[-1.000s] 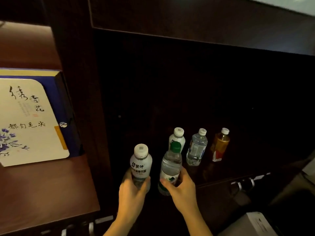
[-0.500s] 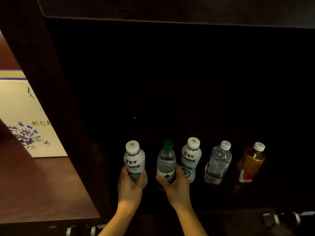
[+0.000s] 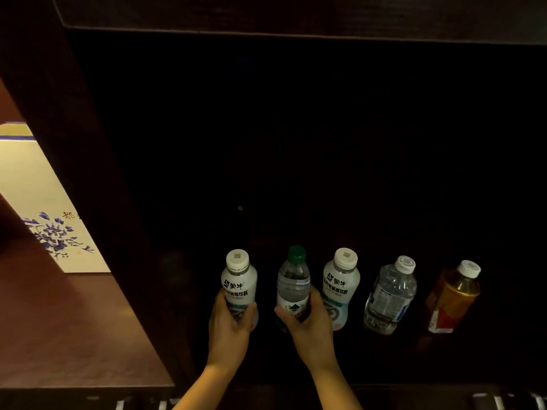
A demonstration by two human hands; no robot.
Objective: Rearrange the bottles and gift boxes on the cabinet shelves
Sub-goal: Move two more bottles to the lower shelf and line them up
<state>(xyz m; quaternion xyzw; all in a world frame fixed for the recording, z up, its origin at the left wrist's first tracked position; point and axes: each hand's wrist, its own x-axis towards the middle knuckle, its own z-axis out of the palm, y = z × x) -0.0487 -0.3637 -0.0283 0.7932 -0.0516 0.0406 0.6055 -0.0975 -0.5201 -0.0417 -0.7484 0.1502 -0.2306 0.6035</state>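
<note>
Inside the dark cabinet compartment several bottles stand in a row. My left hand grips a white milk-drink bottle at the row's left end. Beside it, my right hand wraps the lower part of a clear water bottle with a green cap. To the right stand a second white bottle, a clear water bottle with a white cap and an amber tea bottle. A cream gift box with blue flowers stands in the left compartment.
A dark wooden divider separates the two compartments. The brown shelf board lies in front of the gift box. The upper shelf edge runs overhead. The back of the bottle compartment is very dark.
Both held bottles have gone from the shelf's front deeper into the compartment, into line with the other three. The view has swung right and closer, cutting off most of the gift box.
</note>
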